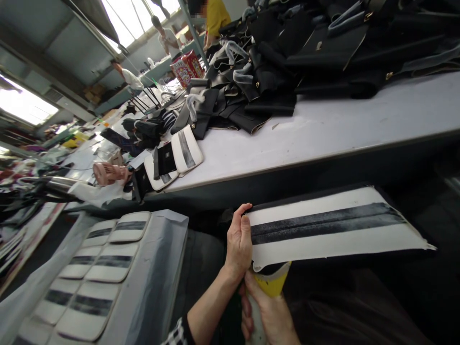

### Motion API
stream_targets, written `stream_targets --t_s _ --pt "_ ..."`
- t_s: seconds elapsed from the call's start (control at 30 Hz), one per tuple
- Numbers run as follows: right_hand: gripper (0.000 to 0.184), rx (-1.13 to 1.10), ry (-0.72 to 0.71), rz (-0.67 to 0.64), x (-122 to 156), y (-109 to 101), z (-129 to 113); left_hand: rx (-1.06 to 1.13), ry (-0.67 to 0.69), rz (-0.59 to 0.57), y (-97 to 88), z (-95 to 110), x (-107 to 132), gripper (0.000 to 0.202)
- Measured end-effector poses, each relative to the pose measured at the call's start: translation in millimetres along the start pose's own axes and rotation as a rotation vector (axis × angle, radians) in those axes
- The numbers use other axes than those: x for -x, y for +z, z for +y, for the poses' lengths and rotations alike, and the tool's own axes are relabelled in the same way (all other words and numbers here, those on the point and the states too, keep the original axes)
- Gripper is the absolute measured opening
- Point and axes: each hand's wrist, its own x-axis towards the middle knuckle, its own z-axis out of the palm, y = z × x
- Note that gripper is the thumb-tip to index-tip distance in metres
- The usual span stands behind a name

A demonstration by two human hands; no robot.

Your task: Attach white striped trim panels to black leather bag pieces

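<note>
One panel (323, 239), bottle (275, 285), left hand (239, 242), right hand (269, 311)

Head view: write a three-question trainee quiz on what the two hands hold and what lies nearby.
1. True or false: the left hand grips one end of the white striped panel.
2. The right hand holds: A) scissors B) a yellow-topped container C) a hammer.
3. Fill in: the rows of small striped pieces lie to the person's ____ side.

Key: 1 true; 2 B; 3 left.
</note>
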Motion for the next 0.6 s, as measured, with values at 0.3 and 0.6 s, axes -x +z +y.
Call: stream_targets --t_s 0.3,0.6 --pt "0.073 0.167 0.183 -0.135 6 -11 -32 0.01 -0.032 -0.014 -1.2 3 -2 0.037" --pt "0.063 0.151 0.259 -0.261 -3 -28 -39 -0.017 -0.06 -0.001 0.1 8 -3 0.038"
